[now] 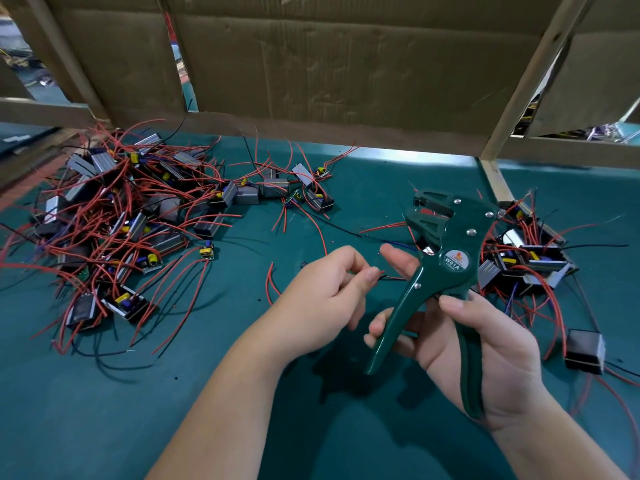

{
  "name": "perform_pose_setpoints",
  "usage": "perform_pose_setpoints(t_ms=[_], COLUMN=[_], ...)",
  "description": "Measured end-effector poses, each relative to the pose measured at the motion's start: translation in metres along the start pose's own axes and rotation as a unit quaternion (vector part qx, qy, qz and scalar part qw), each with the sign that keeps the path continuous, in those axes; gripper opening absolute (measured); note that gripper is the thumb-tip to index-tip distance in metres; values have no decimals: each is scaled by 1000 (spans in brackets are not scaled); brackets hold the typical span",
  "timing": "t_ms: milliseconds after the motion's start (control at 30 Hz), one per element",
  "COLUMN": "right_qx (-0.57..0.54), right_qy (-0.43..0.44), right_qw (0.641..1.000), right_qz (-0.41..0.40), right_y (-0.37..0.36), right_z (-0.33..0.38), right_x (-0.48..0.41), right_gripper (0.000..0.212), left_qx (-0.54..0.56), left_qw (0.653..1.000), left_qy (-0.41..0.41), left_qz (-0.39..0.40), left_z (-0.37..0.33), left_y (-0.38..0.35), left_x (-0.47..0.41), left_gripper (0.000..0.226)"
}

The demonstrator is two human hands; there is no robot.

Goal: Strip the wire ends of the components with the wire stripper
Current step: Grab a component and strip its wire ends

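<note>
Wire end pinched in L hand, wire stripper held ready in R hand
L hand [329, 296] pinches a thin wire [391, 278] btwn thumb & forefinger, its end pointing toward the tool; can't tell which unit it runs to. R hand [485, 344] is wrapped round both handles of the green wire stripper [446, 258], handles spread, head up, jaws apart above the wire, not yet on it. Wire looks light & floppy w/ thin insulation, so prob best held close to the end so it doesn't buckle when fed in. Tool looks rigid w/ some heft. Components [131, 216] lie piled at L on the green mat [363, 181], more [533, 258] at R; their small boards look fragile, so don't tug on them
</note>
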State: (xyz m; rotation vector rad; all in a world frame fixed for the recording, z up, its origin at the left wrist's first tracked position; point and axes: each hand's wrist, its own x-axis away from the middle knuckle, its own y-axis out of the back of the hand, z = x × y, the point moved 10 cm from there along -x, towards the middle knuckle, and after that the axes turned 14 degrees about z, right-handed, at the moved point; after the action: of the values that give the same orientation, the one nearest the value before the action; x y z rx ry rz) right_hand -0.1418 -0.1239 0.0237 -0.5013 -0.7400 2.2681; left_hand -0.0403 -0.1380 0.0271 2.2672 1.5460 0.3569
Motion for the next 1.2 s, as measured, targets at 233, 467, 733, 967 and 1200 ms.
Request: perform_pose_setpoints(t_ms=[233, 467, 733, 967, 1200], right_qx=[3, -38, -102, -116, -71], right_qy=[17, -26, -35, -46, -63], right_qw=[999, 999, 991, 989, 995], right_qz=[-32, 9, 78, 75, 0], right_y=[5, -3, -25, -20, -1], right_z=[3, -7, -15, -15, -18], right_x=[1, 0, -4, -4, -3], right_gripper=[73, 77, 62, 62, 68], left_qx=[18, 270, 283, 328, 217], left_qw=[999, 953, 935, 921, 950], left_qy=[33, -36, -117, -131, -98], left_qz=[-7, -134, -176, -167, -200], left_z=[6, 11, -10, -10, 1], left_y=[3, 25, 25, 19, 51], left_x=[1, 6, 10, 7, 18], left_gripper=[20, 18, 23, 20, 4])
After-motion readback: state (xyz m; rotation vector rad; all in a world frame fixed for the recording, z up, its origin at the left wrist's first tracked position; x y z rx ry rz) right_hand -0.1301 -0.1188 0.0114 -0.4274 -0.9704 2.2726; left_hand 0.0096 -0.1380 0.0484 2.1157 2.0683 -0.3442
